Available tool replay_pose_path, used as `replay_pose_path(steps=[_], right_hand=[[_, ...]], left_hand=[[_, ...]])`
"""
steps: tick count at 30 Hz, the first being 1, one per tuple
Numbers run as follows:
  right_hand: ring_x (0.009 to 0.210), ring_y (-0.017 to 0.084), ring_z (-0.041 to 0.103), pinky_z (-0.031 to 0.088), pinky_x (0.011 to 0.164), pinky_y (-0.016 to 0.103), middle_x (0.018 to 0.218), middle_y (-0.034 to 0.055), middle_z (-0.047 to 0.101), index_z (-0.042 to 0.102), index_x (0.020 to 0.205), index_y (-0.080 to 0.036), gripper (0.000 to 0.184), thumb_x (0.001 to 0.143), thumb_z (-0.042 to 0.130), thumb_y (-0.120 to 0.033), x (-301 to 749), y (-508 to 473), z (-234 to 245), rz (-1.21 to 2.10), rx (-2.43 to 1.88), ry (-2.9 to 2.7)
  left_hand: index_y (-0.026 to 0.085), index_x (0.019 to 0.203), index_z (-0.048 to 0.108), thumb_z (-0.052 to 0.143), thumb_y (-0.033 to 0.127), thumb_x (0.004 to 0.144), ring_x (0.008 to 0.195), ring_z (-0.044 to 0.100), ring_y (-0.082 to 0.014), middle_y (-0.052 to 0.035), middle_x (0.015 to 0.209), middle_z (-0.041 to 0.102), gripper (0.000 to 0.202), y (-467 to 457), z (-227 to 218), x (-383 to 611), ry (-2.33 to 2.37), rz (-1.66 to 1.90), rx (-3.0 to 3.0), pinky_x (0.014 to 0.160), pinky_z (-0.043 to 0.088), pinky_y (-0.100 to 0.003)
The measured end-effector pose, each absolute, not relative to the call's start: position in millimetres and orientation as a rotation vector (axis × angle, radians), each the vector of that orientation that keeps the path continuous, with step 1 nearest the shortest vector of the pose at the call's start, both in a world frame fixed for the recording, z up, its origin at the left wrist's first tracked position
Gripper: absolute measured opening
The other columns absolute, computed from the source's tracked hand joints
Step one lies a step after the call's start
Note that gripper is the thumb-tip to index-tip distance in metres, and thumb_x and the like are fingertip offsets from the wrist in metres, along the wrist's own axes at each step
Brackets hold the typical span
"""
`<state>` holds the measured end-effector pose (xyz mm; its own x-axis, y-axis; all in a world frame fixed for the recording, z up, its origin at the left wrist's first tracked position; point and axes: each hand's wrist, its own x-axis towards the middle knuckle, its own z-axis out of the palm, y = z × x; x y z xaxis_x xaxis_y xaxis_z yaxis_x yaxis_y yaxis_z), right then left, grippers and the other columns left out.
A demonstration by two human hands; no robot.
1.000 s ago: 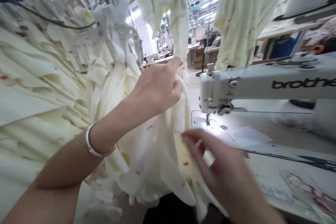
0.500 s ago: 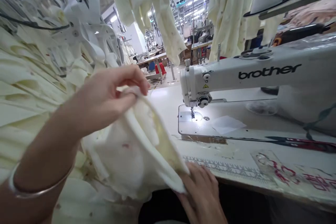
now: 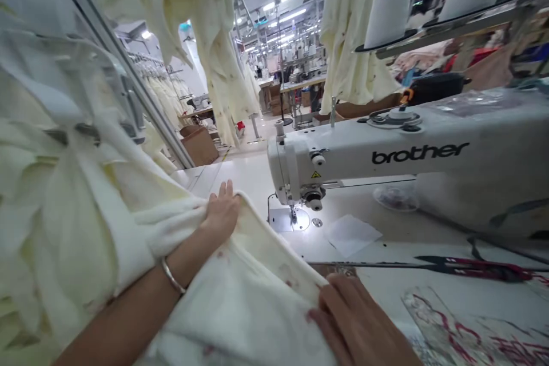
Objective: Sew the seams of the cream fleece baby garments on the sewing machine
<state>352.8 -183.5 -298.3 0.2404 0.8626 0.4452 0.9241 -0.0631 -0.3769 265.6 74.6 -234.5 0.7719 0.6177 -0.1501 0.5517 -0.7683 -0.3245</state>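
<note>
My left hand (image 3: 223,211), with a silver bangle on its wrist, lies palm down on a cream fleecy garment (image 3: 253,291) with small faint reddish prints. Its fingers are stretched out; the thumb is hidden. Beside that hand begins a long folded edge, which runs down to my right hand (image 3: 351,314). There the right fingers are closed on the cloth, their tips partly hidden. To the right of the garment stands a white brother sewing machine (image 3: 420,148), its needle and presser foot (image 3: 293,214) lit over the metal plate.
More cream garments (image 3: 55,183) hang in a mass at left, and others (image 3: 360,40) hang behind the machine. A white paper piece (image 3: 352,234) and red-handled scissors (image 3: 484,267) lie on the machine table. White thread cones (image 3: 388,14) stand upper right.
My left hand has come down from a raised pinch and now lies flat on the cloth near the table. The garment is spread wider, and the view has shifted.
</note>
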Motion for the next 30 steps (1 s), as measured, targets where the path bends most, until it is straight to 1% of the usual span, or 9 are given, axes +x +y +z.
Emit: replay_pose_path(steps=[3, 7, 11, 14, 17, 20, 23, 26, 30], right_hand=[[0.096, 0.028, 0.058, 0.053, 0.075, 0.041, 0.107, 0.0109, 0.057, 0.054, 0.093, -0.02, 0.018, 0.096, 0.037, -0.024, 344, -163, -313, -0.215, -2.029, -1.741], [0.105, 0.028, 0.055, 0.052, 0.078, 0.042, 0.119, 0.0113, 0.054, 0.055, 0.101, -0.02, 0.02, 0.096, 0.036, -0.022, 340, -154, -312, -0.263, -2.08, -1.798], [0.12, 0.032, 0.043, 0.047, 0.088, 0.045, 0.131, 0.0146, 0.046, 0.058, 0.095, -0.017, 0.021, 0.096, 0.039, -0.027, 336, -149, -295, -0.331, -2.09, -1.708], [0.112, 0.03, 0.048, 0.047, 0.087, 0.043, 0.117, 0.0133, 0.054, 0.059, 0.092, -0.017, 0.021, 0.096, 0.039, -0.021, 332, -144, -283, -0.255, -2.072, -1.63], [0.091, 0.026, 0.052, 0.049, 0.079, 0.041, 0.093, 0.009, 0.055, 0.057, 0.089, -0.017, 0.016, 0.088, 0.044, -0.008, 330, -140, -281, -0.001, -2.109, -1.537], [0.092, 0.026, 0.048, 0.048, 0.078, 0.041, 0.094, 0.0075, 0.052, 0.053, 0.086, -0.017, 0.019, 0.076, 0.056, -0.002, 329, -144, -282, 0.22, -2.081, -1.512], [0.094, 0.025, 0.047, 0.047, 0.078, 0.039, 0.094, 0.0046, 0.051, 0.048, 0.082, -0.02, 0.027, 0.069, 0.058, 0.002, 326, -158, -281, 0.374, -2.045, -1.482], [0.085, 0.022, 0.051, 0.049, 0.071, 0.034, 0.09, 0.0017, 0.053, 0.048, 0.092, -0.022, 0.025, 0.076, 0.058, -0.005, 324, -174, -278, 0.509, -2.049, -1.417], [0.088, 0.02, 0.056, 0.051, 0.075, 0.033, 0.094, 0.0023, 0.058, 0.051, 0.106, -0.025, 0.021, 0.089, 0.046, -0.014, 321, -184, -274, 0.516, -2.014, -1.402]], left_hand=[[0.007, 0.105, 0.061, 0.039, -0.001, 0.08, 0.131, 0.037, -0.0324, -0.0227, 0.138, 0.041, 0.034, 119, -263, 264, -0.819, 0.391, -2.798, 0.094, 0.045, -0.048], [0.009, 0.1, 0.064, 0.035, 0.0, 0.083, 0.134, 0.032, -0.0327, -0.0208, 0.136, 0.045, 0.035, 133, -253, 258, -0.727, 0.288, -2.873, 0.1, 0.038, -0.051], [0.018, 0.111, 0.06, 0.038, 0.018, 0.092, 0.113, 0.052, -0.02, -0.0099, 0.117, 0.06, 0.029, 88, -228, 255, -0.336, 0.121, -3.36, 0.097, 0.042, -0.037], [0.016, 0.095, 0.061, 0.034, 0.03, 0.095, 0.089, 0.057, -0.0176, -0.007, 0.092, 0.063, 0.031, 58, -222, 250, 0.097, 0.43, -3.587, 0.085, 0.046, -0.034], [0.013, 0.079, 0.056, 0.029, 0.026, 0.095, 0.082, 0.054, -0.0173, -0.0066, 0.083, 0.06, 0.034, 53, -229, 248, 0.134, 0.627, -3.536, 0.081, 0.043, -0.035], [0.014, 0.083, 0.055, 0.046, 0.033, 0.089, 0.083, 0.053, -0.0164, -0.0047, 0.086, 0.058, 0.022, 59, -234, 248, 0.051, 0.755, -3.589, 0.08, 0.042, -0.032], [0.016, 0.08, 0.056, 0.066, 0.034, 0.075, 0.086, 0.052, -0.0168, -0.0031, 0.087, 0.055, 0.021, 60, -231, 248, 0.099, 0.922, -3.575, 0.078, 0.041, -0.029], [0.017, 0.077, 0.053, 0.064, 0.027, 0.074, 0.078, 0.052, -0.014, -0.0005, 0.081, 0.056, 0.016, 58, -226, 248, 0.132, 1.08, -3.576, 0.072, 0.04, -0.025], [0.018, 0.094, 0.055, 0.061, 0.042, 0.078, 0.066, 0.051, -0.011, 0.0019, 0.075, 0.058, 0.029, 59, -222, 249, 0.15, 1.296, -3.616, 0.063, 0.038, -0.022]])
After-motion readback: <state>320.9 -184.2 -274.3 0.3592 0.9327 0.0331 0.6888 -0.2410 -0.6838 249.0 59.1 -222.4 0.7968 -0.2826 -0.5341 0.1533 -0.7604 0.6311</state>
